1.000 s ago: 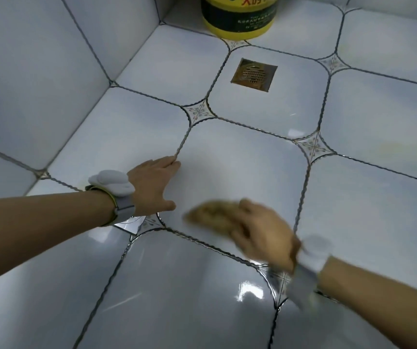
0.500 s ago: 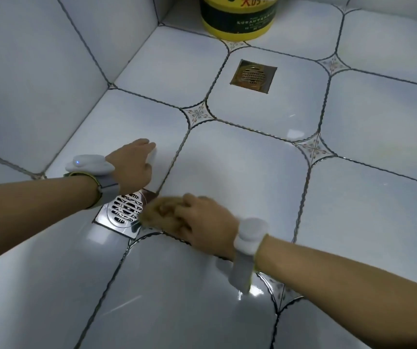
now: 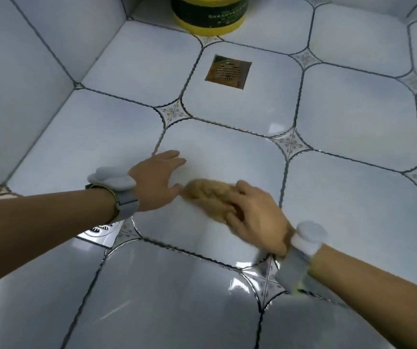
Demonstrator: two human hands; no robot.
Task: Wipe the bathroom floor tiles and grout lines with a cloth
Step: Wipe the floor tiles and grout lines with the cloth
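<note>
Cloth (image 3: 211,197), brown and bunched up, is pressed on a floor tile (image 3: 227,157) near the middle of the floor by the right hand (image 3: 257,220), whose fingers are curled over it. Just beside it, the left hand (image 3: 155,182) is laid flat, fingers spread. Farther off, a gold drain (image 3: 228,71) is seen, then a yellow tub (image 3: 208,13) by the far wall.

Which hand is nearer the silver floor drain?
Left. The left hand lies flat just above the silver floor drain, its wrist partly covering it. The right hand wipes with the cloth farther right.
</note>
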